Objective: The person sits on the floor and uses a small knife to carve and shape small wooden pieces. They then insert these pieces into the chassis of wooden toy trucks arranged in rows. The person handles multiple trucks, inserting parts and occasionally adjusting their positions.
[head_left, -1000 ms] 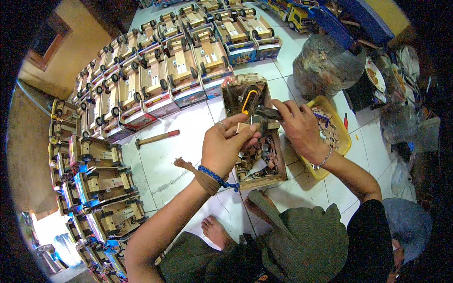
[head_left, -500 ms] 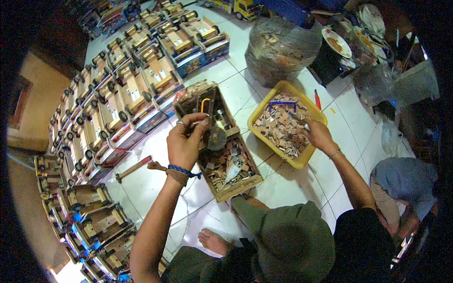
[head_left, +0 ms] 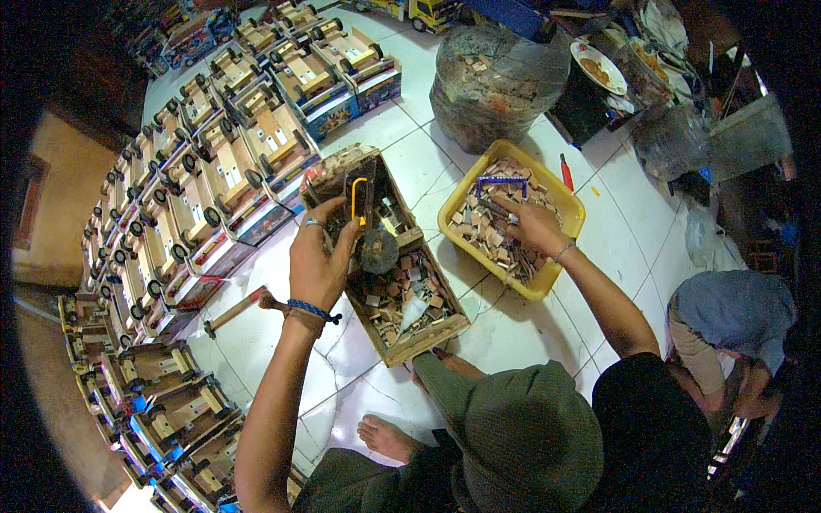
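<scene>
My left hand [head_left: 318,256] hovers over the wooden box [head_left: 395,352], its thumb and index finger apart and nothing visible between them. Close to those fingertips, a thin yellow-orange hooked piece [head_left: 356,198] shows against the dark upper compartment. A round grey piece [head_left: 379,255] lies below it, and small wooden chips [head_left: 419,295] fill the lower compartment. Inside the yellow basin [head_left: 547,289] my right hand [head_left: 536,229] reaches into square wooden chips [head_left: 479,227]. Its closed fingers have a dark, slim thing [head_left: 492,207] at their tips, too unclear to name. A purple bracket-shaped frame [head_left: 503,181] rests on the chips.
Rows of wooden toy trucks [head_left: 184,192] lie wheels-up on the left. A hammer [head_left: 235,312] is on the tiled floor. Beyond the basin stand a plastic-wrapped bundle [head_left: 496,90], a red-handled tool [head_left: 566,173] and a plate of food [head_left: 599,67]. Another person [head_left: 731,321] crouches at right.
My left hand has opened from a pinch and shifted slightly down beside the hooked piece. My right hand has moved left, deeper over the chips. The whole view has shifted a little.
</scene>
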Demonstrator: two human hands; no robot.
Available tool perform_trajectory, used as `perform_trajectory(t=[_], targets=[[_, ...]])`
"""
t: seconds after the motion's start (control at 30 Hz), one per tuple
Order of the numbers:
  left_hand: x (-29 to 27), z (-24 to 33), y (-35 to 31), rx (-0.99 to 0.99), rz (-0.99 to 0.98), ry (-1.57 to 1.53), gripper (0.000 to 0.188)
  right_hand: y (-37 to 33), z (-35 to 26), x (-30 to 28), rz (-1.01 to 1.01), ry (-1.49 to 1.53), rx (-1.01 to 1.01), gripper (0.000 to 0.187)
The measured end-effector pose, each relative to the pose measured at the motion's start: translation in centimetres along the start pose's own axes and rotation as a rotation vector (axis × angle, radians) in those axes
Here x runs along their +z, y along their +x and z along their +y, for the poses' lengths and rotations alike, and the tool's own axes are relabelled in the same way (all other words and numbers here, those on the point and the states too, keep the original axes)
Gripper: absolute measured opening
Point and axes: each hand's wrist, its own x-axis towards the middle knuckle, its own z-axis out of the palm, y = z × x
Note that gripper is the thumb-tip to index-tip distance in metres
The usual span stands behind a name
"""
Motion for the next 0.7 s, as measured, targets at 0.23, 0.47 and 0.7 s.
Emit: perform_trajectory(t=[0.23,0.47,0.7], targets=[[-0.7,0.6,-1.5,-0.02,-0.024,-0.097,0.031,1.1,2.4,0.3,-0.105,-0.179,0.038,0.044],[-1.7,0.7,-2.2,-0.074,-0.141,-0.131,0.036,1.3,2.9,1.0,-0.111,-0.018,0.013,0.052],[-1.7,1.2,-3.0,0.02,-0.081,-0.163,0.029,2.3,2.6,0.9,-0.128,-0.079,0.035,0.052]])
